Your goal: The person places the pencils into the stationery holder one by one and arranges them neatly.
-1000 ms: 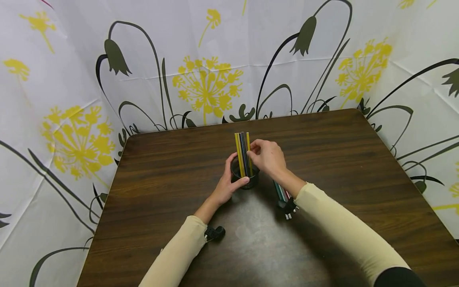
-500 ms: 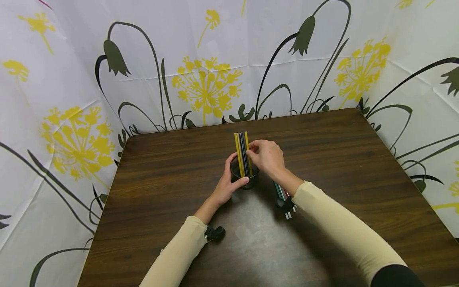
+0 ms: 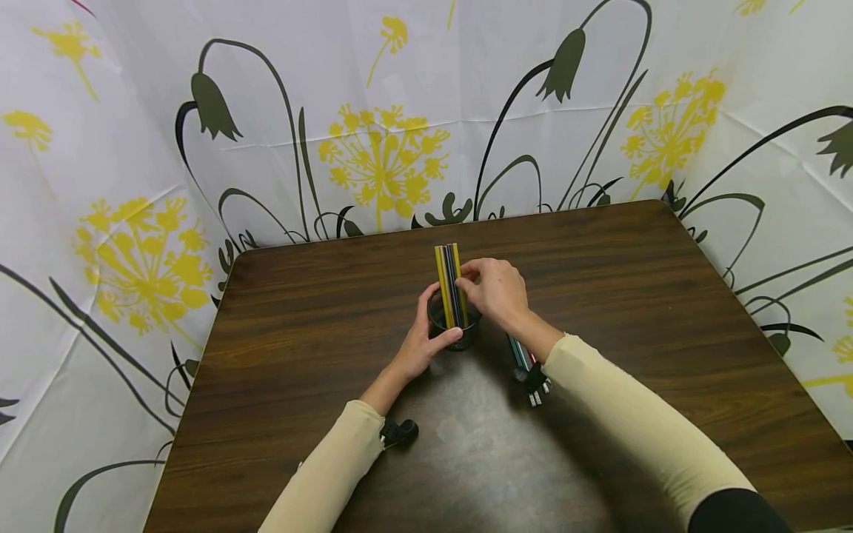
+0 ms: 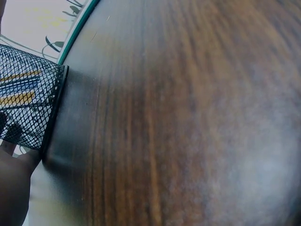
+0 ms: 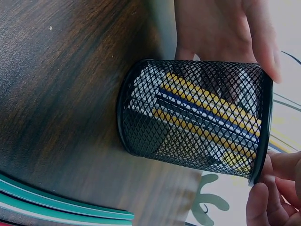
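Observation:
A black wire-mesh cup [image 3: 455,327] [image 5: 197,125] [image 4: 28,106] stands upright in the middle of a dark wooden table [image 3: 300,326]. Several yellow, blue and black pencils [image 3: 449,285] [image 5: 207,117] stand in it. My left hand [image 3: 423,337] is curled around the cup's left side, thumb across its front. My right hand [image 3: 494,292] pinches the pencils just above the rim. In the right wrist view my right fingertips [image 5: 270,193] sit at the cup's rim.
More pencils [image 3: 522,355] [image 5: 61,202], green among them, lie on the table under my right forearm. A floral cloth [image 3: 373,111] hangs behind and to both sides of the table. Small black wrist cameras [image 3: 398,431] sit on both sleeves.
The rightmost yellow pencil has closed up against the others in the cup. My right hand has shifted slightly left. The left hand and cup have not moved.

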A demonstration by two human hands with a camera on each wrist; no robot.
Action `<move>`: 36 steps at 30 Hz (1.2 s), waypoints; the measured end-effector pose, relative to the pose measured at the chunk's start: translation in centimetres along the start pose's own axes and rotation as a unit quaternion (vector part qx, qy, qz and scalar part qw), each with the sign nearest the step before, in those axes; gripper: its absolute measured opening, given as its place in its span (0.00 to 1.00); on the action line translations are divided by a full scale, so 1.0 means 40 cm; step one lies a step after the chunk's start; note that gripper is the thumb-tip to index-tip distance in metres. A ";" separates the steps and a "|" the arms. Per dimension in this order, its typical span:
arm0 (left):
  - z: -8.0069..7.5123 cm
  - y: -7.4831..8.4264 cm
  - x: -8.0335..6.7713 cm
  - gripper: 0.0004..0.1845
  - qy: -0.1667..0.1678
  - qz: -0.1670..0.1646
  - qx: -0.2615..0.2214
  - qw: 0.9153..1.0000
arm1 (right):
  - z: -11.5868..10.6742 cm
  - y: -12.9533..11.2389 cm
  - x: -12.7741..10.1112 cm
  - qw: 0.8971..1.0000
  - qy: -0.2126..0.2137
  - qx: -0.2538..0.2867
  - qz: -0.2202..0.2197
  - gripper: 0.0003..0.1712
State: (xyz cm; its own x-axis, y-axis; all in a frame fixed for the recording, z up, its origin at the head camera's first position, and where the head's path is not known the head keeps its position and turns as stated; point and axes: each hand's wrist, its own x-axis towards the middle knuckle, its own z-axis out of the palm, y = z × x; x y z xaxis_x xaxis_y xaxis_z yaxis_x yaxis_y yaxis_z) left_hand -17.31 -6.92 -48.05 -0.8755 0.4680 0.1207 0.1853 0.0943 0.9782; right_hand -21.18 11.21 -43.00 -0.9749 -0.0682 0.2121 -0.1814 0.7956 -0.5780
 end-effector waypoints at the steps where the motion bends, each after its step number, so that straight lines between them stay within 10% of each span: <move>1: 0.000 0.000 0.000 0.44 0.000 0.000 0.000 1.000 | 0.000 0.000 0.000 1.000 -0.001 0.000 0.001 0.13; 23: 0.000 -0.008 0.001 0.44 -0.003 0.011 -0.013 1.000 | -0.063 0.044 -0.013 0.984 -0.058 0.157 0.058 0.16; 36: 0.000 -0.005 -0.001 0.45 0.003 0.010 -0.006 1.000 | -0.087 0.252 -0.098 0.979 -0.111 0.057 0.163 0.13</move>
State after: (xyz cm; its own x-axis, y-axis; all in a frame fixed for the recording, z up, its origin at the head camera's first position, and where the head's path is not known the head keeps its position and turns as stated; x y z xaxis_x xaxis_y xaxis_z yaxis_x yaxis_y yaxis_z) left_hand -17.32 -6.97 -48.23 -0.8743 0.4642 0.1419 0.1977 0.0736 0.9775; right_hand -18.72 21.61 -46.93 -0.9851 0.0385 -0.1677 0.1430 0.7253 -0.6734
